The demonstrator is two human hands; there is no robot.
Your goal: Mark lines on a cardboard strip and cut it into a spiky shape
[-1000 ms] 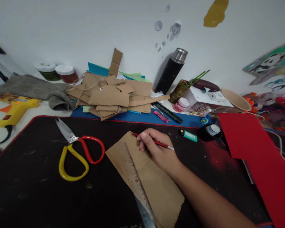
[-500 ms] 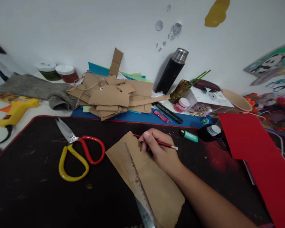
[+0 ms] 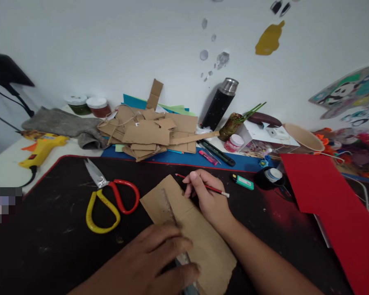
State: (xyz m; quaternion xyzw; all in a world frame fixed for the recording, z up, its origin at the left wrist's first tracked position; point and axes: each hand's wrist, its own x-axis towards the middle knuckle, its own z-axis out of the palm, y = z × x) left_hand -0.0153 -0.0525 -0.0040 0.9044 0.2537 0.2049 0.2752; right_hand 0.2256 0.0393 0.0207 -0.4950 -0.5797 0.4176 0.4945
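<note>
My right hand [image 3: 207, 192] is closed round a red-and-black pencil [image 3: 217, 189] with a pale end. It rests at the upper right edge of a piece of brown cardboard [image 3: 213, 254] on the dark table mat. Lengthwise across the cardboard lies a clear ruler [image 3: 168, 205]. Over the ruler's lower part reaches my left hand [image 3: 153, 262], fingers stretched out and slightly apart, somewhat blurred; whether it presses on the ruler I cannot tell. To the left lie scissors [image 3: 101, 180] with one red and one yellow handle, blades slightly parted.
Cardboard scraps [image 3: 147, 133] are heaped at the back, with a black flask [image 3: 219, 104] and a cutter knife [image 3: 218, 152] beside them. A yellow glue gun [image 3: 43, 151] lies at left. A green lighter [image 3: 243, 182], a dark jar [image 3: 269, 178] and red sheet [image 3: 329, 200] sit right.
My left hand has come in from the lower left over the ruler. The view has tilted up slightly and shifted left. My right hand still holds the pencil near the same spot.
</note>
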